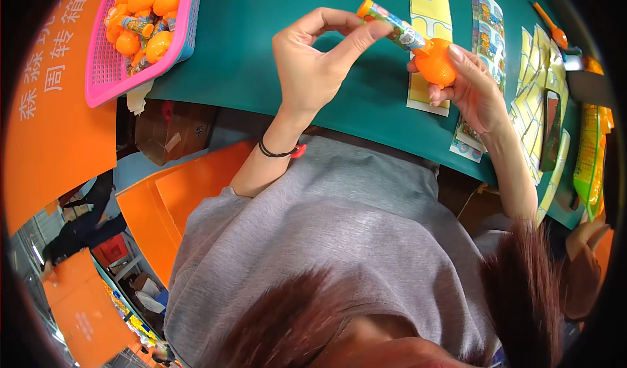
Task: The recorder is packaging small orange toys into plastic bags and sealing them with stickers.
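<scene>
Between my hands, above the green table [248, 54], is a toy with a round orange bulb [435, 63] and a slim tube [400, 31] wrapped in a colourful printed label. The tube slants up to the left and ends in a yellow cap. My left hand [320, 57] pinches the tube close to that cap with thumb and index finger. My right hand [475, 83] wraps its fingers around the orange bulb. Beneath the toy lies a strip of yellow backing paper [431, 8], with part of a printed label at its far end.
At the far left, a pink basket [98, 80] holds several similar orange toys. Printed label sheets [488, 34] lie right of the strip, then loose yellow backing pieces [539, 87], a dark phone-like object [552, 123] and another orange toy [554, 31]. An orange box [59, 139] stands left.
</scene>
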`<state>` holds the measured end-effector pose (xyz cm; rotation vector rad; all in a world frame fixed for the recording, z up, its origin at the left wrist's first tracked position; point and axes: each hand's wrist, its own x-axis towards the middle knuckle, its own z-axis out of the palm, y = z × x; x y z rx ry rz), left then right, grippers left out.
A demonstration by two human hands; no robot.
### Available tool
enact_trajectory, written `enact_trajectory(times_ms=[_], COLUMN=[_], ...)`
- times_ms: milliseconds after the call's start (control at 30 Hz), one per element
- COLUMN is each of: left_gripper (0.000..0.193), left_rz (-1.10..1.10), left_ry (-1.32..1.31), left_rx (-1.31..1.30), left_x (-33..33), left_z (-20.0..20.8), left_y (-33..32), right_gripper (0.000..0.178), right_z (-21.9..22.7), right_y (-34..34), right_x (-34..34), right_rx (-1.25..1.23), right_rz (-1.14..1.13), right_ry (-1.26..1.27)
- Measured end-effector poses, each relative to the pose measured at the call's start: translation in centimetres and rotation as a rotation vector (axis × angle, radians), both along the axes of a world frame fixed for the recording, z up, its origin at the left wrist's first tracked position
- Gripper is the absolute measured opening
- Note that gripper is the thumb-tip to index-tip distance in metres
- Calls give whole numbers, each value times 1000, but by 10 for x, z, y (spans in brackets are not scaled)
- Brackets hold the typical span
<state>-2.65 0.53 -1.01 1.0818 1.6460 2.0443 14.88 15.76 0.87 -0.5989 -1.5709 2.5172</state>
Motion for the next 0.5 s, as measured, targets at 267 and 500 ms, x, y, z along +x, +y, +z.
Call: enact_trajectory(times_ms=[267, 500], left_gripper=[29, 45], left_rz=[149, 73], left_ry=[262, 799], left_rx=[-103, -24], left_x=[-2, -17], left_z=[7, 3], left_y=[1, 0], right_gripper=[52, 58], right_z=[3, 1], right_y=[-4, 1], right_x=[-2, -2], right_rx=[-65, -283], right_rz=[7, 137], right_ry=[-48, -51])
